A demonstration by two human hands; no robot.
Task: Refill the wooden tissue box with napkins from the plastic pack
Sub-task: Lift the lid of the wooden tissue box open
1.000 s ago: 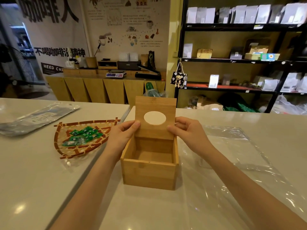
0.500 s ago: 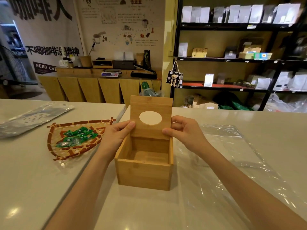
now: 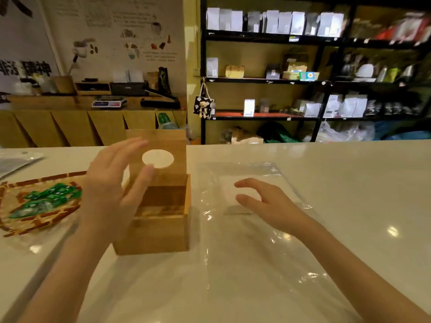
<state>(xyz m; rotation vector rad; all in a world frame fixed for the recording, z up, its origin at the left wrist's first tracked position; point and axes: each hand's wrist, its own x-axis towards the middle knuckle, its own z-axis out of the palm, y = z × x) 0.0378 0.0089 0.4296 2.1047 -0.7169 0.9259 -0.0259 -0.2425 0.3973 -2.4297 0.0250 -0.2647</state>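
Note:
The wooden tissue box (image 3: 158,231) stands on the white counter, empty inside, with its lid (image 3: 170,148) upright at the back; the lid has an oval hole. My left hand (image 3: 112,185) hovers open in front of the box's left side, fingers spread, off the lid. To the right of the box lies a clear plastic pack (image 3: 251,229), flat on the counter, with a small stack of white napkins (image 3: 227,192) inside near its far end. My right hand (image 3: 265,203) is open just above the pack, fingers toward the napkins, holding nothing.
A woven tray (image 3: 14,220) with green wrapped sweets sits left of the box. A flat silver packet (image 3: 14,162) lies at the far left. Black shelves (image 3: 314,80) with bags and a wooden counter (image 3: 70,127) stand behind the white counter (image 3: 361,194).
Both hands have let go of the lid, which stays upright. My right hand has moved right, over the plastic pack. The view has swung to the right.

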